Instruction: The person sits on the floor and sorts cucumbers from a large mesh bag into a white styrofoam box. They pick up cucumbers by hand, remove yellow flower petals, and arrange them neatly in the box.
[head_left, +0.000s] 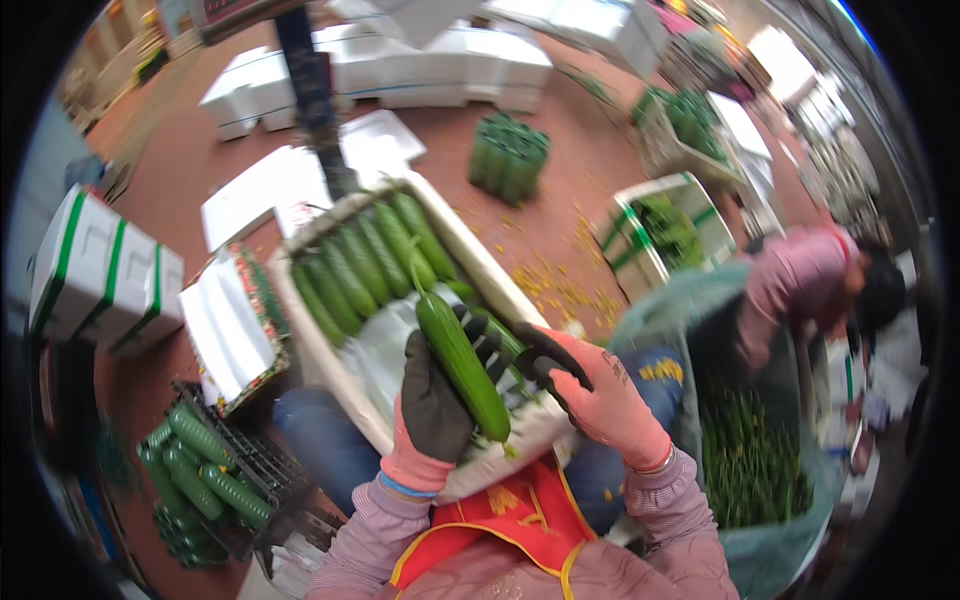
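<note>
A green cucumber with its stem still on lies across the palm of my left hand, whose dark-coated glove fingers curl round it. My right hand, in a pink and black work glove, is just to the right of it, fingers bent. Whether that hand touches anything is hard to tell. Beneath both hands stands a white foam box. Several cucumbers lie side by side at its far end, and clear plastic film covers part of the nearer half. My hands hide some of the box's contents.
At right, a co-worker bends over a large green-lined bin of cucumbers. Wrapped green bundles sit in a black crate at left. White foam boxes are stacked beyond it. Another bundle stands on the floor ahead.
</note>
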